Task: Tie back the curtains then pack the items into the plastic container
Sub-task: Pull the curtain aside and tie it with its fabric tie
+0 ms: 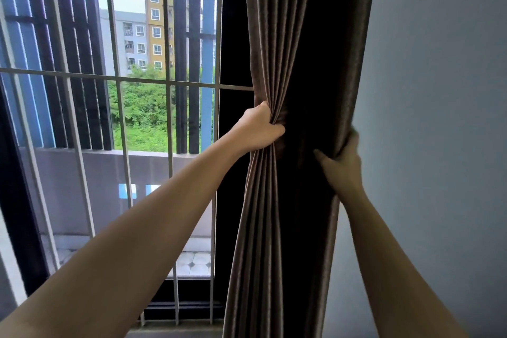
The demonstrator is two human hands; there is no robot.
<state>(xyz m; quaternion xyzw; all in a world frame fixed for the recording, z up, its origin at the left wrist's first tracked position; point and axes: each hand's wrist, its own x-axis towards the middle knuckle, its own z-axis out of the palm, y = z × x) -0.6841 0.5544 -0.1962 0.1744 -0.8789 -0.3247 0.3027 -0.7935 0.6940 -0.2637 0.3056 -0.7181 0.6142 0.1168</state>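
Curtain (288, 35) bunched against right wall (439, 90), beside barred window (118, 79). Left hand (260, 127) fisted around front pleats; right hand (343, 164) fingers curled behind rear edge, thumb in front. No tieback visible, so tie step looks unfinished. Plastic container, items out of frame; packing looks not yet begun.

Daylight through window (137, 63); interior dim, curtain (288, 200) folds near black; wide-angle bowing at edges
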